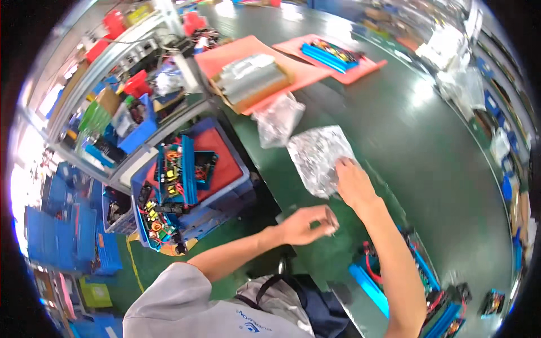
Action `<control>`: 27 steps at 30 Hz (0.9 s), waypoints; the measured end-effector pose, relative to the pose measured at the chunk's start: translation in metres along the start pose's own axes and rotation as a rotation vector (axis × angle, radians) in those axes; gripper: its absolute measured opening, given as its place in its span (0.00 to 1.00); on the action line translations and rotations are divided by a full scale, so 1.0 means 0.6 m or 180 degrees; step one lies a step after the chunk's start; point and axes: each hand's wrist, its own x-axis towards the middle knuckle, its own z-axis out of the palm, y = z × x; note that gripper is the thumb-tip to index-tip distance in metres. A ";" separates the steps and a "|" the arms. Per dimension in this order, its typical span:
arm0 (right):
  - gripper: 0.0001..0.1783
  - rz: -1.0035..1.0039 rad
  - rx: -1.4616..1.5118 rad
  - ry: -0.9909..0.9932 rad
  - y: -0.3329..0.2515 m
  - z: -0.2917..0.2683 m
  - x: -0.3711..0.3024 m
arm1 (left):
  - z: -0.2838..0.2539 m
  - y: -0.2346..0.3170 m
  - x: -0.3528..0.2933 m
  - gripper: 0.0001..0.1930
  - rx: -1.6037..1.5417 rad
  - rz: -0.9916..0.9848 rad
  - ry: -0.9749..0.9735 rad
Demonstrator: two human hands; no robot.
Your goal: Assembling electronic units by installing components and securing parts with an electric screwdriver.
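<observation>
We see the crinkled, silvery clear bag (315, 158) lying on the dark green table (420, 152), just above the middle of the frame, with a second clear bag (276, 121) beside it toward the upper left. Our right hand (354, 183) has its fingers bent over the first bag's right edge; we cannot tell whether they pinch the film or merely rest on it. Our left hand (311, 224), lower and near the centre, is loosely curled, thumb toward fingers, and we cannot tell if it holds anything. We judge the bag light, limp, slippery and easily torn, so we would pinch a doubled edge or corner rather than its flat middle.
</observation>
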 end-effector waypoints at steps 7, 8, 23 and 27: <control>0.18 -0.0138 -0.0319 0.0789 -0.016 0.052 0.027 | -0.008 0.006 -0.015 0.05 -0.0033 0.0080 0.0174; 0.18 -0.0145 -0.0332 0.0800 -0.008 0.050 0.014 | -0.008 0.007 -0.013 0.05 -0.0029 0.0098 0.0173; 0.08 0.0368 0.0703 0.1061 -0.024 -0.018 -0.041 | -0.015 -0.002 0.001 0.05 0.0245 -0.0149 0.0185; 0.07 0.0759 0.0609 0.0976 -0.032 -0.011 -0.077 | -0.007 -0.002 -0.004 0.04 0.0304 -0.0131 0.0150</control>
